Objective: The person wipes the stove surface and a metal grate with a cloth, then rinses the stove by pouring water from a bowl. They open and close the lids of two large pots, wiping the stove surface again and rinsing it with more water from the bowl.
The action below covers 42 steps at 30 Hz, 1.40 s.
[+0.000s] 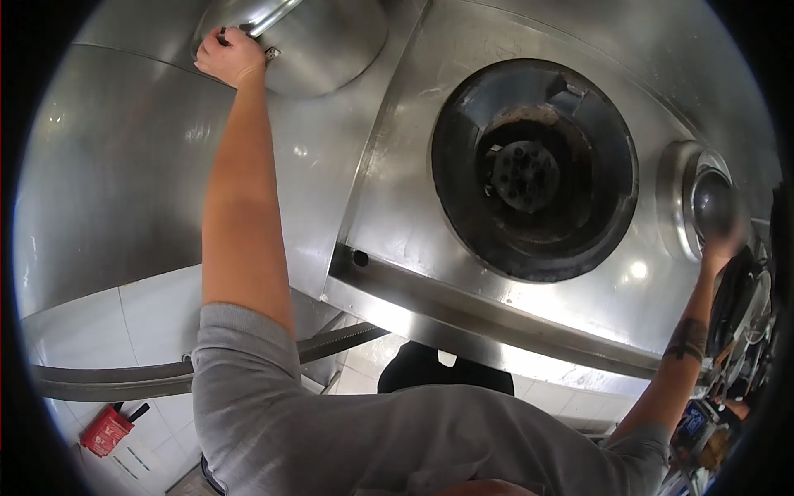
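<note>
At the upper left my left hand (pixel 231 58) is closed, its fingers curled at the end of a shiny metal bar handle (pixel 275 15). The handle lies across a large round steel lid (pixel 331 50), and a small dark piece shows between the fingers. Far to the right, my right hand (pixel 724 241) is smeared by motion at the near rim of a round steel pot (pixel 680 198). A dark, rounded bowl shape (pixel 713 202) sits within that pot's rim, just beyond the hand. Whether the right fingers grip anything, I cannot tell.
Between my arms, a black wok burner ring (pixel 455 207) surrounds a perforated burner head (pixel 526 175) on the steel cooktop (pixel 397 190). A raised steel edge (pixel 430 318) runs along its front. Utensils (pixel 748 318) crowd the far right. A red packet (pixel 106 430) is at the lower left.
</note>
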Tool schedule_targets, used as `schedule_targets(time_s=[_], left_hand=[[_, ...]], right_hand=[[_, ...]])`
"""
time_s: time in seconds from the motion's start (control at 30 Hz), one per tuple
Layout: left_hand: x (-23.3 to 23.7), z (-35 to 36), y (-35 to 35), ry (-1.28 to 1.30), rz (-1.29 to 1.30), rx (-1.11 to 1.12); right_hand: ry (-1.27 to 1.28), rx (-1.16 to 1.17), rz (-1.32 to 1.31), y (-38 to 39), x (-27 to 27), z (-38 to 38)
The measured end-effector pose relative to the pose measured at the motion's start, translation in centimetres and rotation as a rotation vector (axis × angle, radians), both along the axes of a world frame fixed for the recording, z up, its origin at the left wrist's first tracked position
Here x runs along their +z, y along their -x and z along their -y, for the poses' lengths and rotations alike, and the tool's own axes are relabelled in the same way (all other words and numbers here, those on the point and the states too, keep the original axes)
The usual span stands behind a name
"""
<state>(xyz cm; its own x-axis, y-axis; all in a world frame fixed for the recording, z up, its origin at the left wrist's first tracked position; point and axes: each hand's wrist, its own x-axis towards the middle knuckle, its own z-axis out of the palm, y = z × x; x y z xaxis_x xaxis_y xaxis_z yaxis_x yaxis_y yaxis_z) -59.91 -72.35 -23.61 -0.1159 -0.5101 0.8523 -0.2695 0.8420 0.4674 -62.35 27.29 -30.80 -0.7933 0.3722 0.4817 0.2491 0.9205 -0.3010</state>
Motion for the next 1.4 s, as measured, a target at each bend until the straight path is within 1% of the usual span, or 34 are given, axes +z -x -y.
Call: schedule_targets(time_s=[0.07,0.1,0.17,0.2,0.23,0.27,0.33,0.37,0.4,0.43,0.47,0.5,0.53,0.6,0.63,0.7,0.73,0.77,0.8,0.83,0.87,0.9,0.97,1.03,1.1,1.13,1.17,1.2,1.23,1.27,1.3,1.33,1.37,1.4], left_hand=[[-0.1,-0.4,0.9,0.008,0.037,-0.001],[-0.1,-0.7,0.4,-0.022,0.022,-0.007],[0.4,-0.6,0.4,-0.035,-0.003,-0.013],[0.3,-0.5,0.5,-0.034,-0.003,-0.02],[0.4,-1.1,0.1,-0.037,0.003,-0.025],[0.2,-1.8,-0.3,-0.035,0.004,-0.016],[-0.7,-4.6,-1.5,0.244,-0.082,0.056],[-2.9,-6.4,-3.5,0.298,0.084,-0.097],[-6.6,-8.2,-6.0,0.352,0.25,-0.255],[-11.4,-9.9,-7.9,0.375,0.488,-0.323],[-13.4,-13.5,-9.8,0.181,0.866,-0.473],[-16.3,-14.8,-10.3,0.001,1.147,-0.629],[-19.3,-15.2,-9.4,0.069,1.162,-0.619],[-22.0,-15.5,-5.4,0.139,1.164,-0.619],[-22.3,-15.5,-2.7,0.14,1.147,-0.625],[-22.2,-15.9,2.0,0.237,1.117,-0.644],[-22.8,-16.1,3.6,0.237,1.113,-0.639],[-23.5,-16.3,5.0,0.34,1.152,-0.592],[-24.1,-16.4,5.5,0.438,1.189,-0.544],[-24.4,-16.8,4.2,0.426,1.188,-0.542],[-24.0,-17.4,1.4,0.322,1.252,-0.595],[-23.1,-17.7,-1.2,0.226,1.309,-0.64],[-20.8,-17.7,-7.9,0.17,1.376,-0.76],[-20.6,-16.6,-15.6,0.302,1.163,-0.829],[-19.9,-17.7,-22.8,0.009,1.031,-0.679],[-19.5,-18.5,-25.5,-0.192,1.09,-0.487],[-19.2,-19.2,-27.7,-0.392,1.14,-0.302],[-18.9,-19.6,-29.4,-0.389,1.234,-0.188],[-18.6,-19.6,-31.3,-0.378,1.331,-0.084],[-18.8,-18.8,-34.0,-0.26,1.319,-0.108],[-20.5,-17.8,-35.3,-0.132,1.274,-0.184],[-22.0,-16.8,-36.4,-0.033,1.156,-0.248],[-21.8,-17.2,-36.2,-0.011,1.038,-0.362],[-21.8,-17.5,-36.2,-0.107,1.092,-0.3]], right_hand=[[-0.084,-0.066,-0.076,2.2,-1.6,-2.5],[-0.052,-0.076,-0.125,3.2,-2.7,-4.2],[0.058,-0.145,-0.16,3.6,-3.2,-4.1],[0.159,-0.253,-0.164,3.8,-3.4,-3.8],[0.163,-0.245,-0.16,3.8,-4.0,-3.9],[0.409,-0.311,-0.211,3.9,-4.7,-4.0],[0.659,-0.369,-0.256,4.0,-5.7,-4.7],[0.732,-0.359,-0.346,4.0,-6.3,-5.9],[0.806,-0.352,-0.438,3.6,-6.8,-7.0],[0.704,-0.288,-0.413,2.9,-7.0,-7.8],[0.65,-0.315,-0.296,2.2,-6.8,-8.5],[0.625,-0.322,-0.24,2.0,-6.5,-9.2],[0.598,-0.329,-0.184,1.8,-6.3,-9.8],[-0.148,-0.173,0.039,1.7,-6.6,-12.1],[-0.15,-0.17,0.039,2.1,-7.2,-13.3],[-0.274,0.195,0.013,3.7,-8.9,-16.7],[-0.49,0.265,0.018,4.5,-10.3,-17.6],[-0.711,0.326,-0.002,4.9,-10.8,-16.8],[-0.475,0.232,0.081,5.6,-11.4,-15.9],[-0.243,0.142,0.167,6.0,-10.9,-14.0],[-0.222,0.075,0.296,6.5,-10.4,-13.1],[-0.22,0.085,0.289,7.4,-11.1,-13.9],[-0.023,0.022,0.498,9.5,-13.9,-18.5],[0.008,0.01,0.536,9.5,-14.8,-20.4],[0.1,-0.067,0.435,8.1,-12.9,-18.1],[0.099,-0.061,0.433,7.8,-12.5,-17.2],[0.019,-0.047,0.223,6.7,-13.2,-17.7],[-0.073,-0.04,0.021,4.4,-13.0,-18.9],[-0.132,-0.028,-0.015,2.3,-12.0,-16.5],[-0.133,0.176,-0.066,-0.7,-12.1,-15.3],[-0.247,0.289,0.018,-4.6,-8.6,-10.4],[-0.385,0.275,-0.032,-7.5,-10.9,-10.1],[-0.42,0.229,0.03,-11.6,-10.7,-7.3],[-0.091,0.258,0.064,-15.7,-8.7,-3.4]])
